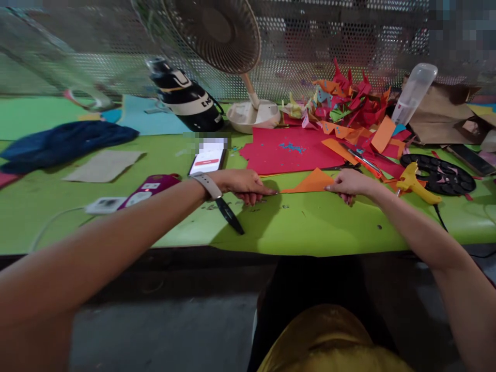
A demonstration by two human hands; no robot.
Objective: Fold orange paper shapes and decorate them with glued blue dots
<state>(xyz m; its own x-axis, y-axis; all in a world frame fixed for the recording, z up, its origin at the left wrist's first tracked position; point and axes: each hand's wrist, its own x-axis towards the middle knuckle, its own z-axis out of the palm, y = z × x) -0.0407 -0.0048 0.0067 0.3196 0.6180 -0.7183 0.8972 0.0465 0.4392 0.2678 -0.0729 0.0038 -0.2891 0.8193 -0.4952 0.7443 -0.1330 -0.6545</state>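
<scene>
An orange paper triangle [310,181], apparently folded, rests on the green tabletop with its long edge toward me. My left hand [248,185] is at the triangle's left corner, fingers curled and the index fingertip pressed there. The opposite corner is pinched between the thumb and fingers of my right hand [351,183]. Just behind the triangle lies red paper [287,155] scattered with small blue bits. A dark pen-like object [230,216] lies below my left wrist.
A phone [209,156], a power strip [149,190] and a black bottle [189,98] are on the left. Behind stands a fan [253,111]. Folded paper pieces [349,103] pile up at the back right, near a yellow glue gun [416,186] and black round tray [445,175].
</scene>
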